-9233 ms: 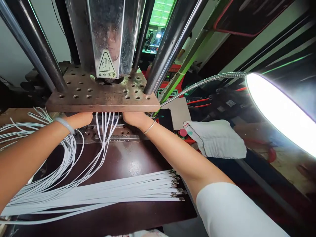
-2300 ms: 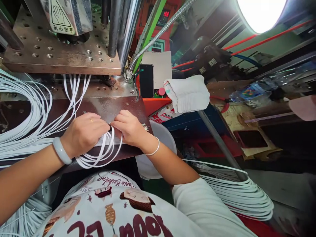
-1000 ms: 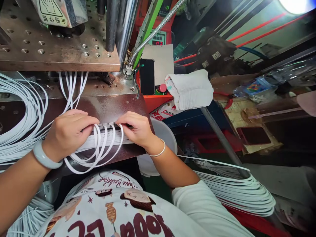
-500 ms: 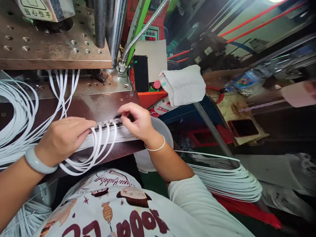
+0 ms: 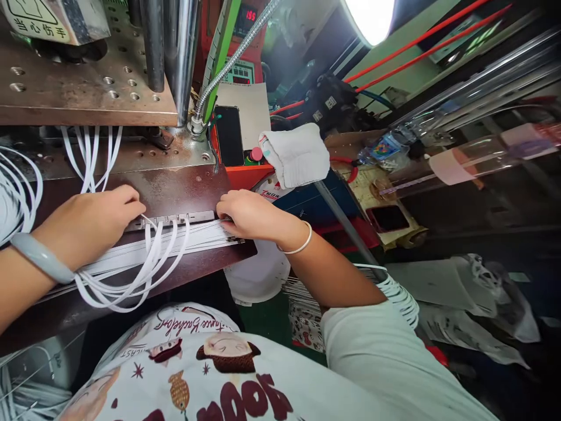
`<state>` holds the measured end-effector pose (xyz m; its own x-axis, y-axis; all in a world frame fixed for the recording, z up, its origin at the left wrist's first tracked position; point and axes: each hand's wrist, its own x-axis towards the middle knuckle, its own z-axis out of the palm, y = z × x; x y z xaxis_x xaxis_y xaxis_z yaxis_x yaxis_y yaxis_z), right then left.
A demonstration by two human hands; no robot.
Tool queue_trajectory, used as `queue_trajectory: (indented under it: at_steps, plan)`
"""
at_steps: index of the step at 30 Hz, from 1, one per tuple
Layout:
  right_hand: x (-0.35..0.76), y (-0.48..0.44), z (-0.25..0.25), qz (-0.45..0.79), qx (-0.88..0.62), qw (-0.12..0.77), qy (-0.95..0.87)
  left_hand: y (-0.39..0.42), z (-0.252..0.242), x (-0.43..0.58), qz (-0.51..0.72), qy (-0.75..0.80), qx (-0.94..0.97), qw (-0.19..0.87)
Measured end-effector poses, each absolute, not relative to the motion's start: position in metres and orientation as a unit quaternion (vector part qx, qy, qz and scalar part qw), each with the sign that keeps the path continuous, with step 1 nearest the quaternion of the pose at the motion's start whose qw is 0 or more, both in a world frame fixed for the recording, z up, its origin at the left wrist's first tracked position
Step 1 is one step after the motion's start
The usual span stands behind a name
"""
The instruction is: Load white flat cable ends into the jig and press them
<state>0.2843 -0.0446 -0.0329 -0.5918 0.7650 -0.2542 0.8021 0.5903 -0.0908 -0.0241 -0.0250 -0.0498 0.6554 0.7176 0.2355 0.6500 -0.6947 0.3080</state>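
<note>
A white lamp (image 5: 370, 19) at the top is overexposed. The counter (image 5: 184, 182) has a soft shine; the right side is dim, stretched and rather blurred.

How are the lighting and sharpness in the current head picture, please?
In the head view, the lamp is blown out to white; the looped white cables by the left hand look fairly sharp; toward the right edge, the background looks dim and smeared.

Smooth plastic-looking cables (image 5: 152, 257), dull metal strip (image 5: 199, 217), glossy tabletop (image 5: 188, 187), matt folded cloth (image 5: 300, 156), stained metal plate (image 5: 83, 100).
</note>
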Motion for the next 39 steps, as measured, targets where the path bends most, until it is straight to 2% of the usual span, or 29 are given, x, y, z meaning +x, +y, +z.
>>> queue_trajectory:
  at_steps: [3,9,14,16,19,22,27,34,39]
  plan:
    - [0.281,-0.044,-0.031,-0.074,0.436,0.108,0.890,-0.033,-0.041,-0.026,0.253,0.396,0.875,0.115]
    - [0.299,-0.045,-0.040,-0.125,0.404,-0.036,0.905,-0.044,-0.054,-0.034,0.254,0.428,0.847,0.186]
    - [0.292,-0.058,-0.046,0.013,0.474,-0.054,0.879,-0.047,-0.059,-0.035,0.288,0.358,0.880,0.121]
    - [0.281,-0.064,-0.049,0.021,0.492,-0.137,0.860,-0.049,-0.060,-0.035,0.283,0.319,0.900,0.088]
    - [0.264,-0.070,-0.058,-0.065,0.471,-0.324,0.818,-0.051,-0.061,-0.034,0.266,0.270,0.924,0.043]
    - [0.253,-0.069,-0.069,-0.172,0.435,-0.403,0.787,-0.051,-0.062,-0.034,0.255,0.273,0.927,0.039]
    - [0.252,-0.058,-0.079,-0.214,0.415,-0.376,0.801,-0.051,-0.070,-0.036,0.241,0.329,0.905,0.119]
    - [0.255,-0.058,-0.084,-0.132,0.369,-0.306,0.867,-0.052,-0.075,-0.037,0.214,0.336,0.912,0.096]
    - [0.261,-0.026,-0.062,-0.246,0.345,-0.287,0.859,-0.054,-0.070,-0.036,0.218,0.331,0.913,0.094]
